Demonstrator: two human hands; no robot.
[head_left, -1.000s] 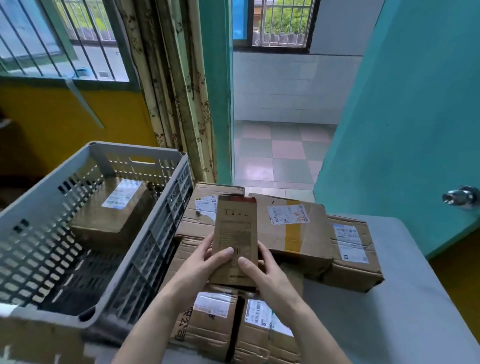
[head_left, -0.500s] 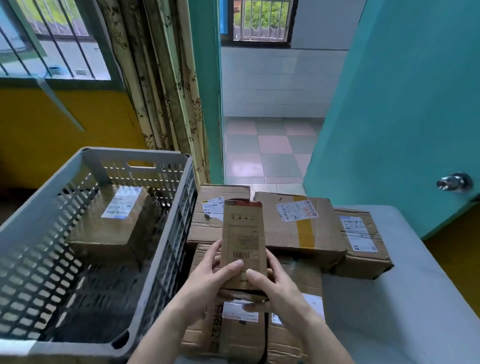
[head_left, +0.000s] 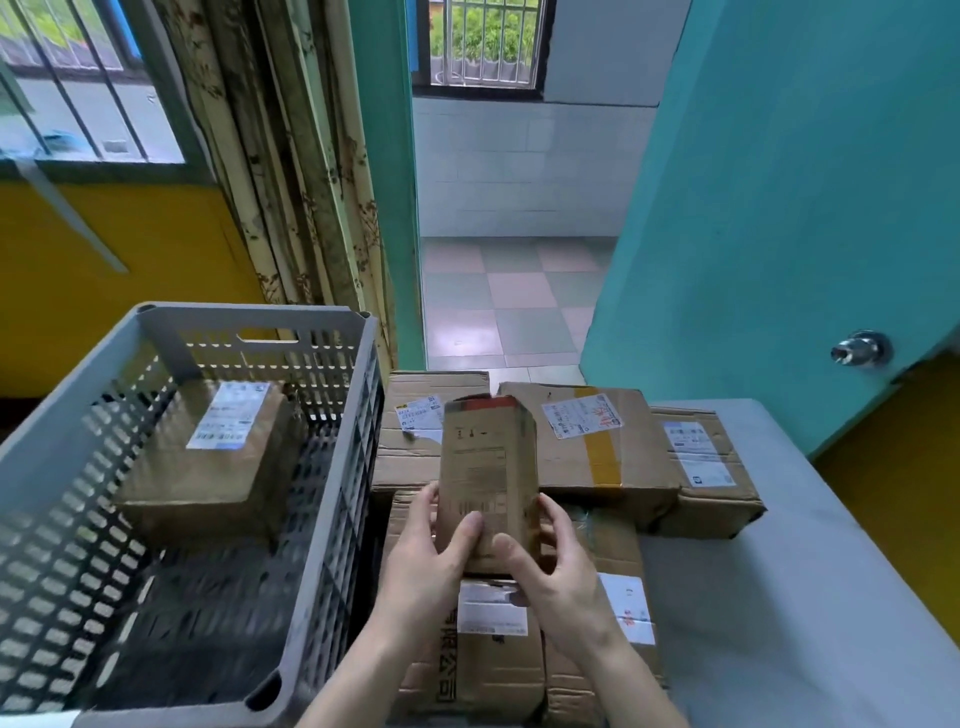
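Head view: taped cardboard parcels (head_left: 587, 452) stacked on a smooth grey table (head_left: 805, 597).
Slim box (head_left: 485, 478): tall, narrow, matte brown cardboard; printed barcode, red strip on top; held upright above the parcels.
Left hand (head_left: 431, 561): fingers wrapped round its left edge.
Right hand (head_left: 556, 566): gripping its lower right edge.
Crate (head_left: 249, 322): grey perforated plastic, left; holds one labelled carton (head_left: 208, 467).

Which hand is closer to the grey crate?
Left. The left hand grips the small box on the side beside the grey crate; the right hand grips the box's far side, away from it.
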